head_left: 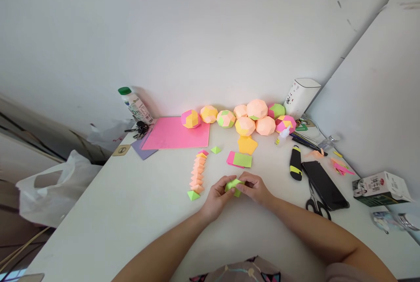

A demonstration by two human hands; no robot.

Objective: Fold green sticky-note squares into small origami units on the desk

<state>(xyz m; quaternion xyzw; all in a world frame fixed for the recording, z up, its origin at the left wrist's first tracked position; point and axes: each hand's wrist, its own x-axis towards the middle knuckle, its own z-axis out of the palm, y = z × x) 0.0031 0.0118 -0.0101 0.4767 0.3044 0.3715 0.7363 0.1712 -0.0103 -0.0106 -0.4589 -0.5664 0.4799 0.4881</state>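
Observation:
Between my two hands is a small green piece of folded paper [235, 184]. My left hand [216, 196] pinches its left side, and the fingers of my right hand [256, 188] are closed on its right edge. Just beyond lie pink and green paper slips [239, 160]. To the left runs a row of folded peach paper pieces [197, 172], with a green folded piece [193, 195] at its near end. Another green folded piece [215, 149] sits apart, farther back. An orange paper pentagon [247, 145] lies behind the slips.
Several faceted paper balls [257, 110] line the wall, one on a pink sheet [177, 137]. On the right are a box cutter [295, 163], a black phone [324, 185], scissors [316, 205] and a milk carton [382, 188]. A bottle [136, 104] stands back left.

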